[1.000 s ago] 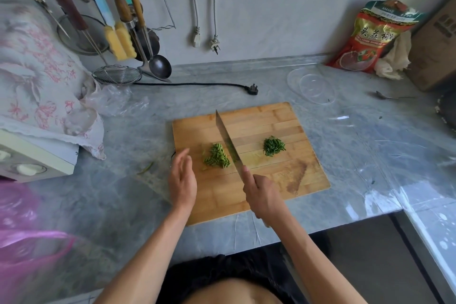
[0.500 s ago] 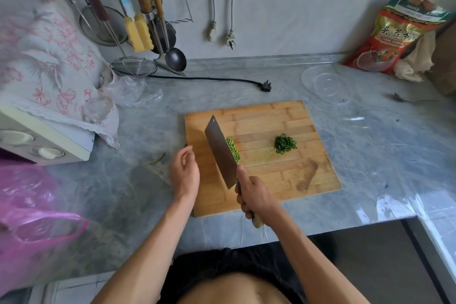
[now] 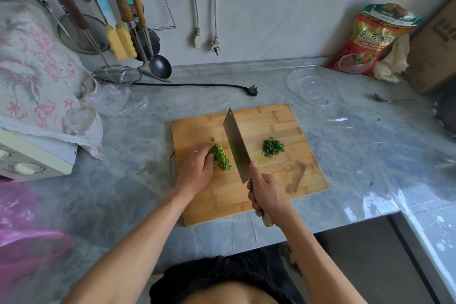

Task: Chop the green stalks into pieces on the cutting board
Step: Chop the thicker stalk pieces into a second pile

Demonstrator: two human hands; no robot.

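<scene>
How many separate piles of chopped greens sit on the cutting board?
2: one pile by the left hand, left of the cleaver; another pile right of it.
</scene>
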